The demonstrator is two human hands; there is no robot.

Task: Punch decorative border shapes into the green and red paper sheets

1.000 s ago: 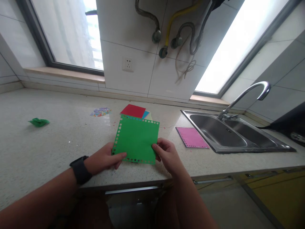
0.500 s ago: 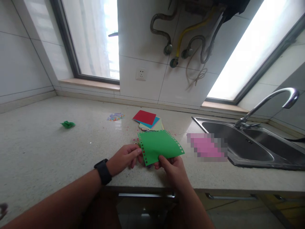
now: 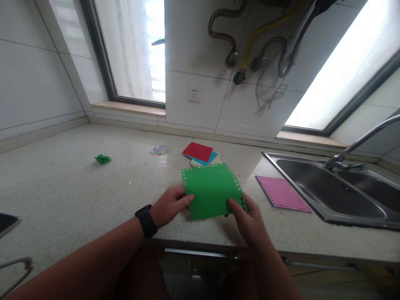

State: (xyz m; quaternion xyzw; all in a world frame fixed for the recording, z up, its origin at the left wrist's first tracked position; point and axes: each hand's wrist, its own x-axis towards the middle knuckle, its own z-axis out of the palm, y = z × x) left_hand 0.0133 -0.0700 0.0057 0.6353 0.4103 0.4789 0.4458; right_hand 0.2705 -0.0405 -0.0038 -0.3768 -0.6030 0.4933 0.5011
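Note:
A green sheet of paper (image 3: 211, 189) is held up in front of me over the counter, slightly curved. Small punched holes run along its left, top and right edges; the bottom edge looks plain. My left hand (image 3: 173, 204), with a dark watch on the wrist, pinches the left side, thumb in front. At the lower right corner my right hand (image 3: 250, 214) grips the sheet, its thumb on the face and fingers behind. Just beyond the sheet lies a stack of coloured paper, a red sheet (image 3: 198, 151) over a blue one (image 3: 210, 159) and paler ones. What lies behind the green sheet is hidden.
Right of my hands a pink sheet (image 3: 283, 192) with punched edges lies beside the steel sink (image 3: 312, 212). Tiny coloured paper bits (image 3: 160, 150) are heaped left of the stack. A crumpled green piece (image 3: 103, 158) sits farther left. A dark flat object (image 3: 8, 223) shows at the left edge.
My right hand has shifted from the sheet's bottom edge to its lower right corner. My left hand now pinches the left edge with its thumb on the face. The view has turned slightly.

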